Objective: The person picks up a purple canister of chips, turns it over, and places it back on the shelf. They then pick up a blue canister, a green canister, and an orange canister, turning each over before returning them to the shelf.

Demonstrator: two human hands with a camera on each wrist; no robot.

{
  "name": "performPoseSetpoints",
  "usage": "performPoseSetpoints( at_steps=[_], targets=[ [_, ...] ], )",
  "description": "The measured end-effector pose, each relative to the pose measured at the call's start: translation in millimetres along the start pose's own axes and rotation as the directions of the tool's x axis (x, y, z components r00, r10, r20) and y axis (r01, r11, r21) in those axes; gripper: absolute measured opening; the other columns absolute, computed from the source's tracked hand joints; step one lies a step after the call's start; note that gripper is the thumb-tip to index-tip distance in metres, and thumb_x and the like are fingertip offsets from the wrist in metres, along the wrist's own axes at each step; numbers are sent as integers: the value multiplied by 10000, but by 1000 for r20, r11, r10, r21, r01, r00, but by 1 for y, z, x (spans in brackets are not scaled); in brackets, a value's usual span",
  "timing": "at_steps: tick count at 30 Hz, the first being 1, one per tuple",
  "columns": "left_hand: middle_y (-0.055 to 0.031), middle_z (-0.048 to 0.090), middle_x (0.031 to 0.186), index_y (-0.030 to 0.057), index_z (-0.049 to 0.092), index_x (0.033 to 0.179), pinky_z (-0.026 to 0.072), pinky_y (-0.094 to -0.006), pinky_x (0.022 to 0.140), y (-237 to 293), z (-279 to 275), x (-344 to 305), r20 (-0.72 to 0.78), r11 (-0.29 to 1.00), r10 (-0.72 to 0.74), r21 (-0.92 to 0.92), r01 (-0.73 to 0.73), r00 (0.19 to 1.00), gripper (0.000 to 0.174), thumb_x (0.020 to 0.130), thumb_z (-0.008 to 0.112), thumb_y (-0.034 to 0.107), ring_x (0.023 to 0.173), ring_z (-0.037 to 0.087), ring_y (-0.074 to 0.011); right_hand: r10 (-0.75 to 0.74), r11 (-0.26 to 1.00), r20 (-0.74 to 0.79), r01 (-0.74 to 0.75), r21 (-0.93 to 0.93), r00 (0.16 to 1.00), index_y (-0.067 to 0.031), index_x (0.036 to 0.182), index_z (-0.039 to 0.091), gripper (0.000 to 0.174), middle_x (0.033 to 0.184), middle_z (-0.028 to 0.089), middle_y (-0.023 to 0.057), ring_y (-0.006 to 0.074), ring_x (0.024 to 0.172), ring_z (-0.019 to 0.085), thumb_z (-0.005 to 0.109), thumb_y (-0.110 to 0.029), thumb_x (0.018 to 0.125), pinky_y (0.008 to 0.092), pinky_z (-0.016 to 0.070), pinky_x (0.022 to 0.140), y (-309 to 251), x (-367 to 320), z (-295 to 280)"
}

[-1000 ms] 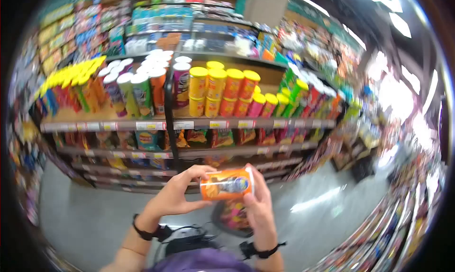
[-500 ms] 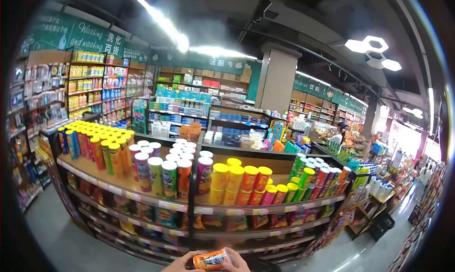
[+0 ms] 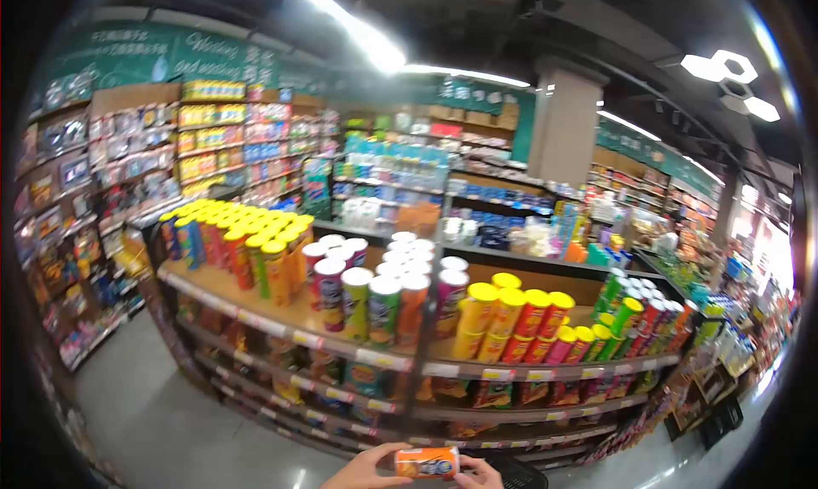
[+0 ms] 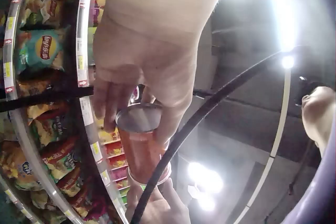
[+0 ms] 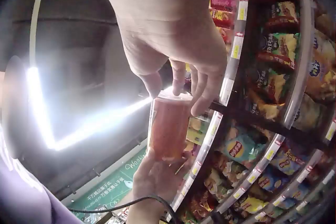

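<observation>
An orange canister lies sideways between both hands at the bottom of the head view. The left hand grips its left end, the right hand its right end. In the left wrist view the left hand has fingers and thumb around the grey end of the canister, with the right hand at the far end. From the right wrist, the right hand pinches the white-lidded end of the canister; the left hand holds the other end.
A long shelf unit stands ahead, its top lined with canisters under white, yellow and green lids. Bagged snacks fill lower tiers. A black basket is beside the right hand. Grey floor lies at left.
The head view has tilted up from the hands and then turned left, so the shelves sit further right. Both hands still grip the canister, now low in the head view.
</observation>
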State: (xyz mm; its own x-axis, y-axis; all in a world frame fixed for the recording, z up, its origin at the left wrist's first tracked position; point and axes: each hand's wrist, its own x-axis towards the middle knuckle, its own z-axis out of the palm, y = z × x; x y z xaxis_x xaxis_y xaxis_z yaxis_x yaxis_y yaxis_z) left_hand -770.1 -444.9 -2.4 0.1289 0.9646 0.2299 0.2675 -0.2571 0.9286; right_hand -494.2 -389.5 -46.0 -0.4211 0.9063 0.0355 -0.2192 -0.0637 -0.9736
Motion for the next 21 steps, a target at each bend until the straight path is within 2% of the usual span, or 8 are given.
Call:
performPoseSetpoints(
  at_steps=[1,6,9,12,13,14,17,21],
  targets=[
    [-119,642,1395,42,535,1492,497,-386,1114,-15,-1,3,54,991,-128,-17,129,990,790,849,909,307,1292,616,-212,20,998,-38,-18,57,999,12,1353,632,405,1239,719,104,184,1076,710,736,-137,991,305,587,858,-5,-3,3],
    [-117,671,1368,55,565,1462,494,-374,1099,-22,-9,3,65,997,-6,-73,11,998,734,854,893,305,1252,650,-222,-8,990,-112,-8,-144,994,41,1149,712,188,1273,699,93,176,1056,696,710,21,963,288,571,873,-18,-14,9],
    [-98,681,1355,74,566,1468,508,-378,1080,-28,-10,4,94,992,-73,-100,82,993,739,847,900,293,1219,662,-207,-118,950,-99,84,-300,988,48,1154,703,203,1285,677,87,165,1071,681,701,53,951,270,557,887,-18,-15,12],
    [-81,669,1373,72,586,1454,462,-368,1127,-30,-7,5,122,965,-149,-198,171,981,748,819,924,276,1277,618,-205,24,959,-227,-87,-270,974,43,1170,708,211,1291,670,90,167,1089,674,688,48,960,265,544,916,-38,-22,27],
    [-82,682,1346,87,579,1445,483,-376,1106,-37,-4,6,126,973,-106,-191,129,986,738,826,918,301,1242,640,-190,-268,910,-42,238,-338,963,22,1278,647,372,1243,667,119,206,1096,690,710,53,913,335,604,810,6,-13,-7],
    [-80,676,1351,82,583,1435,474,-377,1112,-42,-1,8,146,973,-82,-203,111,986,754,804,934,299,1255,626,-185,-169,969,-192,126,-214,967,36,1095,707,233,1148,682,85,168,1039,692,703,125,879,310,587,856,-25,-16,20],
    [-77,661,1359,67,573,1433,457,-384,1124,-41,4,20,251,978,1,-202,52,968,834,737,977,284,1272,602,-188,-304,870,-228,173,-461,925,25,1098,719,199,1181,699,96,179,1068,684,735,41,901,304,561,922,-25,-16,16],
    [-91,704,1239,66,484,1514,469,-379,1083,-41,31,41,476,940,-33,-283,189,879,936,734,972,236,1185,644,-199,-242,951,-408,133,-278,880,59,1230,667,245,1332,633,151,197,1127,686,624,77,989,288,603,896,-33,-40,11]
  ],
)
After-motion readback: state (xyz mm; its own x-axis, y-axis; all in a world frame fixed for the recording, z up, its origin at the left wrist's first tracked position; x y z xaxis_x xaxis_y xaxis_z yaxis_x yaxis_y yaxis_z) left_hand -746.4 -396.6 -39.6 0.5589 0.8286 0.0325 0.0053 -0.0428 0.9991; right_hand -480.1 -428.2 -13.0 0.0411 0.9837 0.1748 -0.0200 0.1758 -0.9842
